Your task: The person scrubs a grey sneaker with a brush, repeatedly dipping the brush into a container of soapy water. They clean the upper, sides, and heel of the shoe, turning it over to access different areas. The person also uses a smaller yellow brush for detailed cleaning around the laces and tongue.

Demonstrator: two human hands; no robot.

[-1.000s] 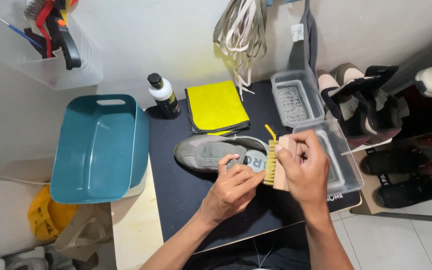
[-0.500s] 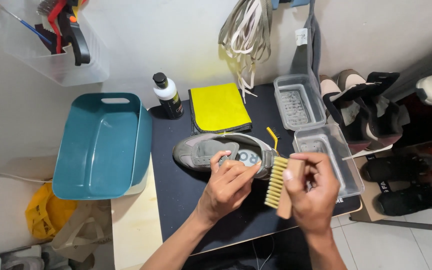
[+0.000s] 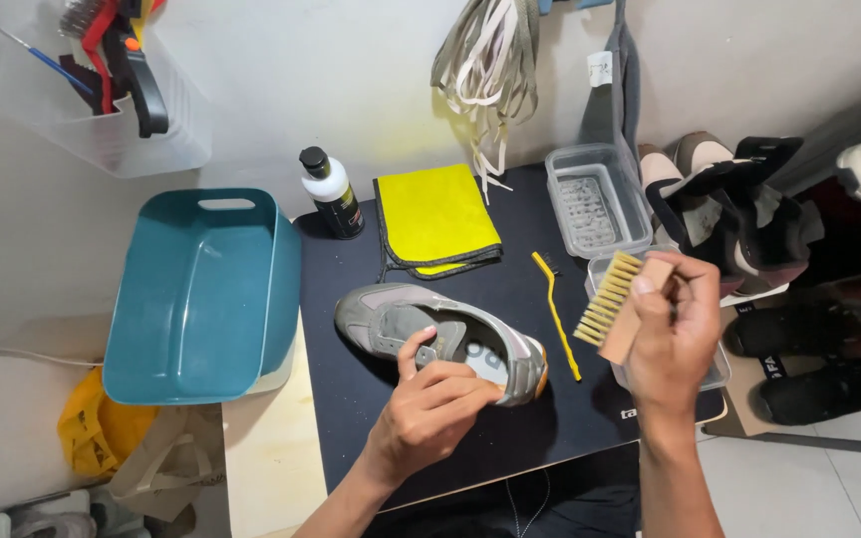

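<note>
grey shoe [image 3: 445,339] on the black table [image 3: 540,418], pinned under the left hand [image 3: 430,408]'s closed grip; right hand [image 3: 675,334] clasps a wooden brush [image 3: 618,304] just right of it.

Bystanders on and around the black mat

A yellow folded cloth [image 3: 437,219] and a black-capped white bottle [image 3: 331,192] sit at the mat's [image 3: 470,438] far edge; clear plastic trays [image 3: 596,199] hold its far right corner, a slim yellow brush [image 3: 556,314] lies right of centre, and a teal tub [image 3: 201,294] stands off its left edge.

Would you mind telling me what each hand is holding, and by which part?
The right hand grips the wooden brush by its block, bristles facing left. The left hand steadies the grey sneaker at its heel end.
</note>
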